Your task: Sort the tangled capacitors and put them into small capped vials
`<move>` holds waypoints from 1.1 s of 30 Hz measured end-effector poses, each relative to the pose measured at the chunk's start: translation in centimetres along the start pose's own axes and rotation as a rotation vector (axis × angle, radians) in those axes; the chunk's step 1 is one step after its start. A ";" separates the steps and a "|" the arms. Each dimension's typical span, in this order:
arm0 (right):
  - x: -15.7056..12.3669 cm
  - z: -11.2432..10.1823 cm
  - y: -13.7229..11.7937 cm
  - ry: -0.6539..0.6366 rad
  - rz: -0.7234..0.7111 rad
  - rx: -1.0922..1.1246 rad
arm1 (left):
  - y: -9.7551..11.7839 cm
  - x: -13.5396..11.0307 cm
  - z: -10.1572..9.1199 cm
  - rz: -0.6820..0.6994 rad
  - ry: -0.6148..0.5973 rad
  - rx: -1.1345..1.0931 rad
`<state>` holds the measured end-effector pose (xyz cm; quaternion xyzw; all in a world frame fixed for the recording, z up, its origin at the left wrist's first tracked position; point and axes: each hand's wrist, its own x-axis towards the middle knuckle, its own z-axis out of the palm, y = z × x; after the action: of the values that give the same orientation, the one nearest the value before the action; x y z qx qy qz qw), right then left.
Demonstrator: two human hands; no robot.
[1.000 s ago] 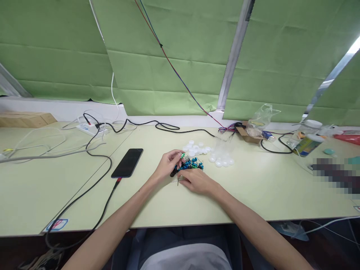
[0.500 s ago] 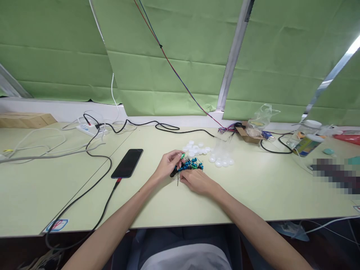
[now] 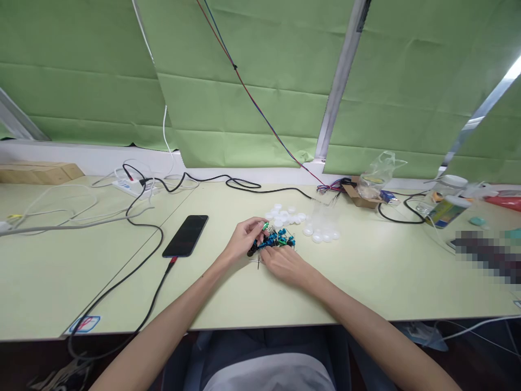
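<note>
My left hand (image 3: 246, 236) pinches a small green part (image 3: 266, 225) between thumb and fingertips, just over the left side of a pile of small blue and black parts with metal pins (image 3: 280, 237). Pressed to the near side of that pile is my right hand (image 3: 285, 263), its fingers curled with the tips hidden among the parts. Thin metal pins (image 3: 258, 259) stick out between the two hands. Beyond the pile lie several white round caps (image 3: 280, 216). To their right are more white discs with clear stems (image 3: 321, 234).
A black phone (image 3: 186, 235) with a charging cable lies to the left. Cables run to a white power strip (image 3: 132, 187) at the back left. Toward the back right stand a small cardboard box (image 3: 360, 197), a plastic bag (image 3: 380, 171) and a cylindrical container (image 3: 448, 210).
Both hands hold nearly the same pose over the pile. The whole view has shifted very slightly; no part has visibly been taken or let go.
</note>
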<state>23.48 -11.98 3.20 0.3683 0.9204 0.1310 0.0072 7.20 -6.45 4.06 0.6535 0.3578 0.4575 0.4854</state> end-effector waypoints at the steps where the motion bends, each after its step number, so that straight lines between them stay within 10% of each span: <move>1: 0.0 0.0 0.0 -0.004 -0.001 -0.004 | 0.0 0.0 0.0 0.002 -0.001 0.000; 18: -0.6 -1.9 -0.1 0.010 -0.080 0.037 | 0.2 0.0 0.0 -0.008 0.016 -0.030; 33: -0.6 -3.1 3.3 0.009 0.017 0.710 | -0.1 0.2 -0.2 -0.066 0.068 -0.153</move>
<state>25.83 -10.85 6.95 0.3548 0.9056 -0.1952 -0.1263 7.07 -6.13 4.06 0.5864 0.3591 0.4892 0.5364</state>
